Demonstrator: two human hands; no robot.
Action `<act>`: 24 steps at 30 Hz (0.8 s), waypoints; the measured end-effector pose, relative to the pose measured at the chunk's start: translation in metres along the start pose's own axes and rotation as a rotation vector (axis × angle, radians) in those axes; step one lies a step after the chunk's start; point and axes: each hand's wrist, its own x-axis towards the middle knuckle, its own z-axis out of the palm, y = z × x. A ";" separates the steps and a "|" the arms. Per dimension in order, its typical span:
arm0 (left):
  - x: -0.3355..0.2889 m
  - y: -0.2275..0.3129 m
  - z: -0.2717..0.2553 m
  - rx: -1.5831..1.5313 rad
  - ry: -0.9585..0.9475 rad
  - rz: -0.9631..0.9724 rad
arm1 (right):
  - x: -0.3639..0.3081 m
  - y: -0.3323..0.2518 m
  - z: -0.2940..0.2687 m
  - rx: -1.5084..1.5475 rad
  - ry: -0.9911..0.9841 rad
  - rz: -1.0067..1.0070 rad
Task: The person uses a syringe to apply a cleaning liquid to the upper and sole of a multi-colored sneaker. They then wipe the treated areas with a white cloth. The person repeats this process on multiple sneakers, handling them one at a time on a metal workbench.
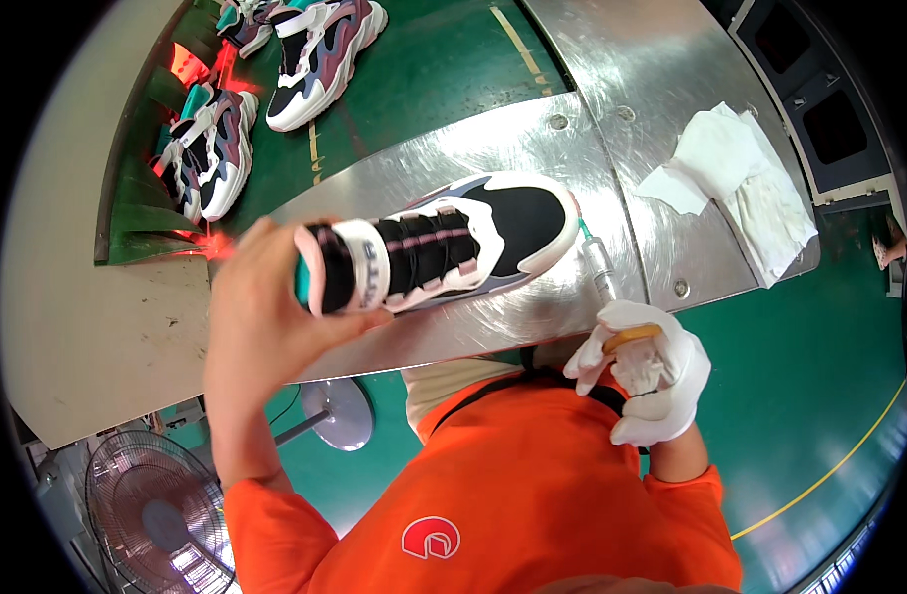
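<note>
My bare left hand [265, 297] grips a sneaker [453, 238] round its heel and collar, thumb along the near side. The sneaker is black, white and pink with a teal lining; its sole is down and its toe points right. My right hand [656, 376], in a white glove, is curled off the table's near edge. In it are a tan curved piece [632, 337] and what looks like crumpled white cloth [640, 371]. A clear syringe [599, 262] with a green tip points at the sneaker's toe. Its rear end meets the glove; whether I hold it, I cannot tell.
White cloths or papers [736, 178] lie on the metal table [414, 163] at right. Beyond its far edge, several similar sneakers [320, 64] stand on a green surface [424, 74], near red light and green flaps. A fan [161, 520] stands at lower left.
</note>
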 end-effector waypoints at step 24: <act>0.050 -0.031 -0.024 -0.351 -0.352 -0.445 | 0.015 0.002 -0.003 -0.205 0.000 -0.117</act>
